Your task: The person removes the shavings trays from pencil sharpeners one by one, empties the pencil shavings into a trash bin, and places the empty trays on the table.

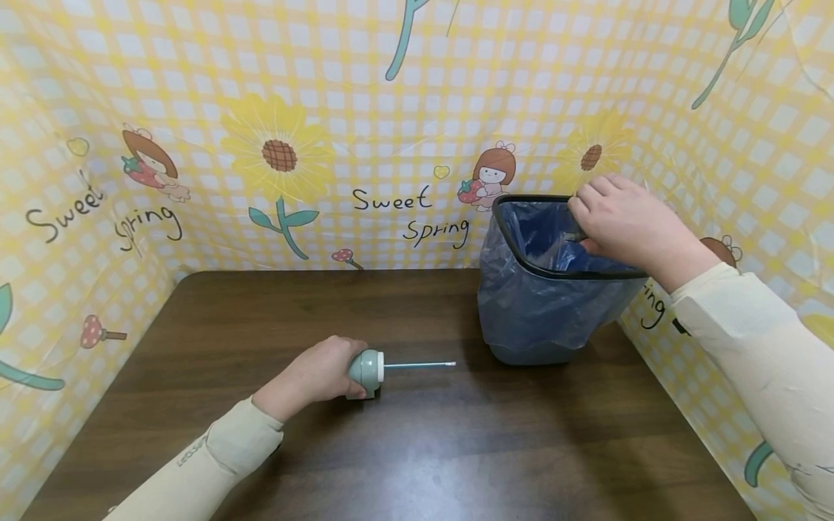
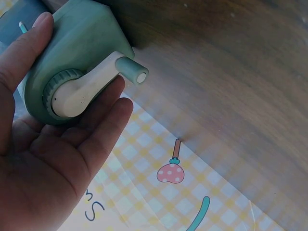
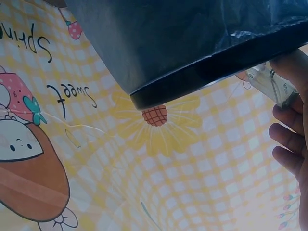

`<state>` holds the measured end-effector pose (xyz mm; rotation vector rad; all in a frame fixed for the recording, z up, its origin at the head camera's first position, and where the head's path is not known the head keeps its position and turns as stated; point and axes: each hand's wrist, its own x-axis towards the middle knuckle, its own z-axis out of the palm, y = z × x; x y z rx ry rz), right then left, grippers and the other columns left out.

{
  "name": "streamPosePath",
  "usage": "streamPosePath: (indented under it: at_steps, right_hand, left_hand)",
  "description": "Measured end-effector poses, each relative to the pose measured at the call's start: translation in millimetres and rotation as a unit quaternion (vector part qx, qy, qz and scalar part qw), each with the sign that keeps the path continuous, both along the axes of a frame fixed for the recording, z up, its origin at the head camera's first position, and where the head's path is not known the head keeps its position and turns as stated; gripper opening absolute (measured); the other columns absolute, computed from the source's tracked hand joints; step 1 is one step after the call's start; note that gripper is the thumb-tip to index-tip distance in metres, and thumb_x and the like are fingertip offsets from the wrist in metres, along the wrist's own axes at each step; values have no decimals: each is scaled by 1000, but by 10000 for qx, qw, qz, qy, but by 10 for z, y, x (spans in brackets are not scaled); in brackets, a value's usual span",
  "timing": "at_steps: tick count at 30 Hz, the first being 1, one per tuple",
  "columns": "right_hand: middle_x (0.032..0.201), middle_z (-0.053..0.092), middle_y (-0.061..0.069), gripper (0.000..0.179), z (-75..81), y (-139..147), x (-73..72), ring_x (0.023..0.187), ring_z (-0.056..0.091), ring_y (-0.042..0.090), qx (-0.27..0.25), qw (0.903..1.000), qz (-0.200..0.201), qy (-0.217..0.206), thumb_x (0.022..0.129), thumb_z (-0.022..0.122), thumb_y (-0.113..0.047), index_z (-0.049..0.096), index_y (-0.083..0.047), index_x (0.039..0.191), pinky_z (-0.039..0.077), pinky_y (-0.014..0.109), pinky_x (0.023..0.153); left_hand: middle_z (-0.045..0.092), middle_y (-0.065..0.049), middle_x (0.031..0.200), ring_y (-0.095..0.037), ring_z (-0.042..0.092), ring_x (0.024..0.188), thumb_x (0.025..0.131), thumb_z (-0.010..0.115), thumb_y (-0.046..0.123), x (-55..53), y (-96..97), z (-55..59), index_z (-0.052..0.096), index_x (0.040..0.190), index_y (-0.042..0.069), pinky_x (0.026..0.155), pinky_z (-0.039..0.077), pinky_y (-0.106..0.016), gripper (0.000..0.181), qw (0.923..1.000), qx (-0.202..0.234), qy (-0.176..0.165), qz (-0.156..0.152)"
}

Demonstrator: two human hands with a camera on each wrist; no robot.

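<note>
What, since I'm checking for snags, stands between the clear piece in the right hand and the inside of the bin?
Nothing visible. The right hand holds the clear piece at the open mouth of the bin, and nothing covers it. The piece's exact height can't be told.

2 arms (image 1: 202,456) outstretched, left hand (image 1: 324,373) gripping, right hand (image 1: 625,221) raised, fingers (image 3: 287,138) apparently pinching

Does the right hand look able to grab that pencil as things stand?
Probably not right away: the right hand holds a small clear thing at the bin, which stands between it and the pencil. The pencil's free end is uncovered, though.
</note>
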<state>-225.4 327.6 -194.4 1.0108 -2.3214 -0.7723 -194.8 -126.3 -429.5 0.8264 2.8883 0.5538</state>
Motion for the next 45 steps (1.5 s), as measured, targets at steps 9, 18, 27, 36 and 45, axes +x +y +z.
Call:
streamPosePath:
  at_steps: [9, 18, 27, 36, 45]
  right_hand:
    - [98, 61, 21, 57, -3, 18, -5, 95, 56, 41, 22, 10000, 30, -11, 70, 93, -26, 59, 7, 101, 46, 53, 90]
    - [100, 61, 22, 55, -6, 24, -28, 95, 57, 41, 262, 9996, 76, 89, 71, 92, -24, 58, 8, 100, 47, 53, 92]
    - [101, 61, 24, 42, -3, -37, -15, 96, 57, 41, 481, 9983, 187, 263, 78, 86, -15, 58, 8, 100, 47, 52, 95]
    - [99, 61, 24, 30, 8, -71, -12, 94, 57, 42, 466, 9967, 516, 422, 84, 78, -7, 60, 10, 101, 47, 51, 96]
    - [107, 63, 26, 27, 10, -79, -5, 102, 59, 42, 910, 9947, 286, 396, 91, 75, -2, 64, 9, 113, 46, 51, 102]
  left_hand:
    - [69, 1, 94, -12, 61, 79, 66, 98, 28, -6, 0, -7, 70, 112, 7, 73, 56, -35, 58, 10000, -4, 18, 25]
    - [69, 0, 93, -13, 61, 79, 67, 97, 26, -1, -5, -3, 69, 112, 6, 72, 56, -35, 56, 10000, 18, 16, -17]
    - [69, 1, 93, -12, 60, 79, 67, 97, 28, -6, -7, -18, 69, 112, 7, 72, 55, -34, 57, 10000, 25, 9, 22]
    - [69, 1, 93, -12, 61, 79, 66, 97, 28, 0, -11, -20, 69, 113, 7, 73, 56, -35, 58, 10000, 15, 43, -2]
    - [69, 0, 95, -14, 61, 81, 67, 97, 27, 20, -12, 8, 69, 114, 6, 74, 56, -37, 58, 10000, 24, -1, 24]
